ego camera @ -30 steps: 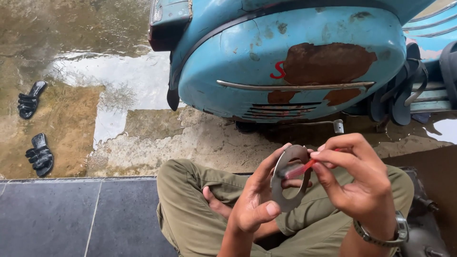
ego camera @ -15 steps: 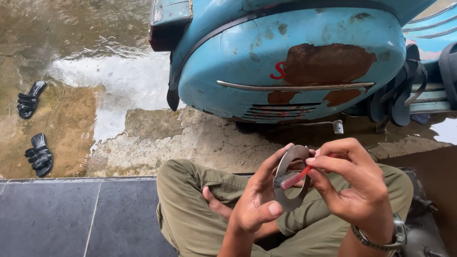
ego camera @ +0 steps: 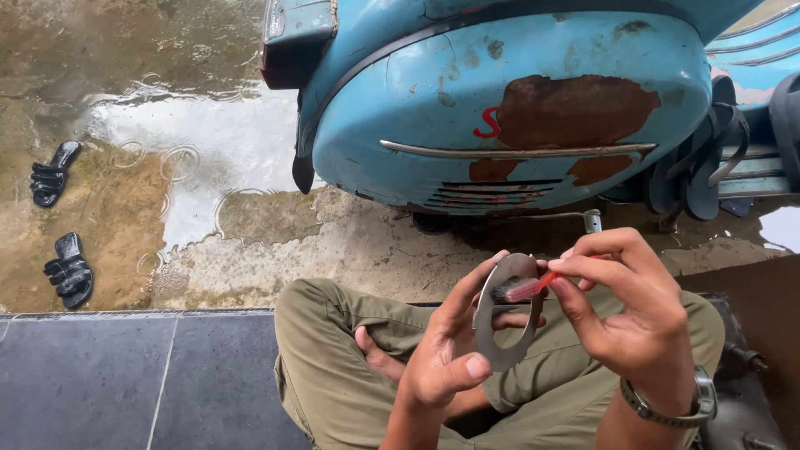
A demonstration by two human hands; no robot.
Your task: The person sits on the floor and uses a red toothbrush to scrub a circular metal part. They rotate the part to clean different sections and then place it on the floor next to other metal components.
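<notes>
Between the two hands sits one flat metal ring (ego camera: 504, 312), held upright above the person's lap. One left hand (ego camera: 446, 354) pinches the ring's edge with thumb and fingers closed on it. One right hand (ego camera: 621, 308), with one wristwatch (ego camera: 679, 404) on its wrist, is clamped on one small red-handled brush (ego camera: 525, 290) whose bristles touch the ring's face. Just beyond the hands stands one blue scooter (ego camera: 500, 108) with rust patches. Far to the left of the left hand, two black sandals (ego camera: 58, 221) lie well apart on wet ground beside one puddle (ego camera: 200, 142).
</notes>
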